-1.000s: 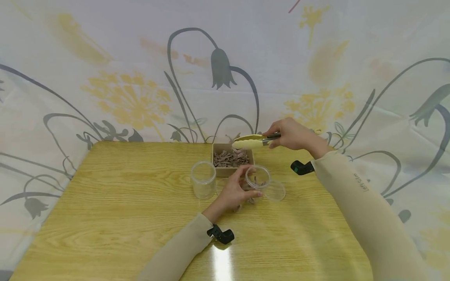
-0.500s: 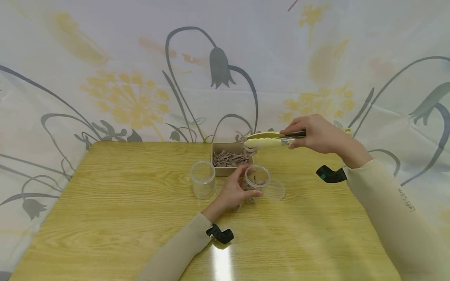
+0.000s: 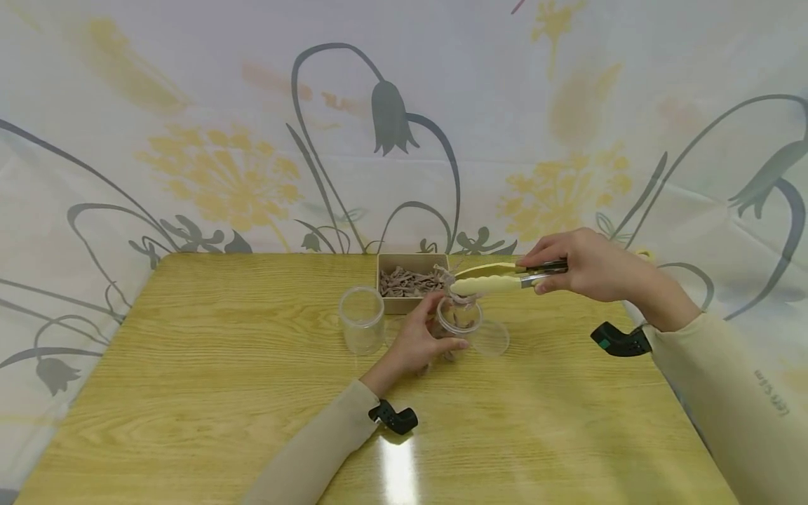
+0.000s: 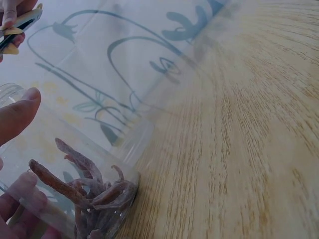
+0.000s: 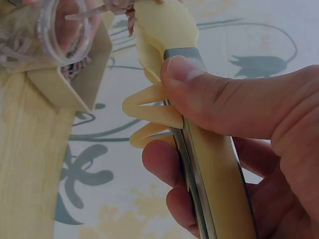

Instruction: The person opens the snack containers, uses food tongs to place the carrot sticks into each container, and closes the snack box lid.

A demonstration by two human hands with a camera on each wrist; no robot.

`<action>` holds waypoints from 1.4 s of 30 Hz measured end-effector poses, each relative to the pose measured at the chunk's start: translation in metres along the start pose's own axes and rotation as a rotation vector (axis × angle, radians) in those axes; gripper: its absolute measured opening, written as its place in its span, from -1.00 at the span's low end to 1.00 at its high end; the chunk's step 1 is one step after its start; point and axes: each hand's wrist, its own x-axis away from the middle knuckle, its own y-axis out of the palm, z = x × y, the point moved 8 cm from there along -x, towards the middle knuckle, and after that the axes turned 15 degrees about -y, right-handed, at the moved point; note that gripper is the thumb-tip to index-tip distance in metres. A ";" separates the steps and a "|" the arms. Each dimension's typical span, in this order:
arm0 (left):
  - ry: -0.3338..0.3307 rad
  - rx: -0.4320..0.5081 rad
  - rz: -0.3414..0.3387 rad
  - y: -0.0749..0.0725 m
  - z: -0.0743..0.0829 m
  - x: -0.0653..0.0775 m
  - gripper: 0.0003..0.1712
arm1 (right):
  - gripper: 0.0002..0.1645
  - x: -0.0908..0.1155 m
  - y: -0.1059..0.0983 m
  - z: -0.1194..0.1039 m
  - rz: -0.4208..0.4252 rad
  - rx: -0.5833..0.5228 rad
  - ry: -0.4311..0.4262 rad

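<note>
The left hand (image 3: 413, 344) has its thumb and fingers curled round a clear jar (image 3: 460, 325), a bit in front of the middle of the tabletop's (image 3: 221, 379) back edge. Brown strips (image 4: 107, 196) lie in it. The right hand (image 3: 590, 263) squeezes yellow tongs (image 3: 486, 285), nearly closed on more strips (image 3: 466, 299) over the jar's mouth. The tongs cover part of it. Behind, a box (image 3: 400, 306) of strips sits by the back edge. The left hand blocks its front a little. Another jar (image 3: 362, 333) stands left, and a round lid (image 3: 492, 339) lies right.
</note>
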 end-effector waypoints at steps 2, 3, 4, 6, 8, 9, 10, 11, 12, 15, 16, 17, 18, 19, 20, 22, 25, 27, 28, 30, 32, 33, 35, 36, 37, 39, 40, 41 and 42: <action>0.007 0.012 -0.009 -0.001 0.010 0.006 -0.09 | -0.55 0.002 0.006 0.002 -0.022 -0.008 0.013; 0.009 0.013 -0.010 -0.001 0.011 0.007 -0.10 | -0.55 0.002 0.009 0.003 -0.034 -0.012 0.020; 0.009 0.015 -0.014 -0.001 0.012 0.007 -0.10 | -0.55 0.002 0.011 0.004 -0.044 -0.019 0.026; 0.009 0.013 -0.018 -0.002 0.012 0.008 -0.11 | -0.54 0.003 0.016 0.006 -0.064 -0.035 0.041; 0.007 0.008 -0.015 -0.002 0.012 0.007 -0.11 | -0.54 0.003 0.021 0.008 -0.083 -0.051 0.054; 0.006 0.005 -0.012 -0.002 0.012 0.007 -0.11 | -0.54 0.003 0.022 0.009 -0.092 -0.052 0.060; 0.004 0.001 -0.011 -0.002 0.012 0.007 -0.11 | -0.54 0.003 0.024 0.009 -0.100 -0.050 0.066; 0.001 0.000 -0.009 -0.002 0.012 0.007 -0.10 | -0.54 0.003 0.025 0.009 -0.108 -0.050 0.072; -0.001 -0.001 -0.008 -0.002 0.012 0.007 -0.10 | -0.54 0.003 0.026 0.010 -0.117 -0.047 0.076; -0.008 0.002 -0.007 -0.002 0.010 0.006 -0.09 | -0.54 0.002 0.030 0.011 -0.140 -0.037 0.084; -0.009 0.003 -0.008 -0.002 0.010 0.006 -0.10 | -0.54 0.001 0.030 0.011 -0.146 -0.034 0.084; -0.011 0.005 -0.009 -0.002 0.009 0.005 -0.10 | -0.54 0.001 0.031 0.011 -0.153 -0.030 0.086; -0.013 0.005 -0.009 -0.002 0.009 0.005 -0.10 | -0.54 0.000 0.032 0.011 -0.158 -0.025 0.087; -0.014 0.005 -0.009 -0.002 0.009 0.005 -0.11 | -0.54 -0.001 0.032 0.011 -0.162 -0.019 0.087; -0.015 0.005 -0.009 -0.002 0.008 0.005 -0.11 | -0.54 -0.002 0.032 0.011 -0.167 -0.011 0.088; -0.018 0.008 -0.012 -0.002 0.008 0.005 -0.12 | -0.55 -0.003 0.033 0.010 -0.185 0.008 0.096; -0.019 0.010 -0.013 -0.001 0.008 0.004 -0.12 | -0.55 -0.008 0.034 0.007 -0.227 0.051 0.108; -0.020 0.012 -0.016 -0.001 0.008 0.004 -0.12 | -0.55 -0.013 0.035 0.003 -0.257 0.078 0.113; -0.020 0.013 -0.017 -0.001 0.008 0.004 -0.12 | -0.55 -0.016 0.035 0.000 -0.270 0.095 0.113; -0.024 0.015 -0.023 -0.001 0.007 0.003 -0.10 | -0.55 -0.022 0.035 -0.006 -0.292 0.131 0.113; -0.024 0.020 -0.025 -0.001 0.005 0.003 -0.08 | -0.55 -0.027 0.036 -0.011 -0.315 0.167 0.113; -0.026 0.020 -0.024 0.000 0.002 0.000 -0.06 | -0.55 -0.030 0.036 -0.014 -0.326 0.191 0.111; -0.021 0.027 -0.023 0.001 -0.005 -0.005 -0.04 | -0.55 -0.034 0.036 -0.018 -0.350 0.232 0.107; -0.020 0.029 -0.020 0.001 -0.009 -0.007 -0.04 | -0.55 -0.036 0.037 -0.019 -0.360 0.248 0.105; -0.017 0.032 -0.016 0.002 -0.013 -0.009 -0.03 | -0.55 -0.038 0.037 -0.020 -0.369 0.261 0.104; -0.013 0.025 -0.010 0.002 -0.021 -0.014 -0.02 | -0.55 -0.040 0.037 -0.022 -0.383 0.281 0.104; -0.010 0.024 -0.008 0.002 -0.022 -0.014 -0.02 | -0.55 -0.040 0.037 -0.022 -0.390 0.285 0.106; -0.009 0.021 -0.005 0.002 -0.023 -0.015 -0.02 | -0.55 -0.041 0.038 -0.022 -0.394 0.286 0.109; -0.008 0.014 -0.002 0.002 -0.024 -0.016 -0.01 | -0.55 -0.041 0.038 -0.022 -0.397 0.286 0.111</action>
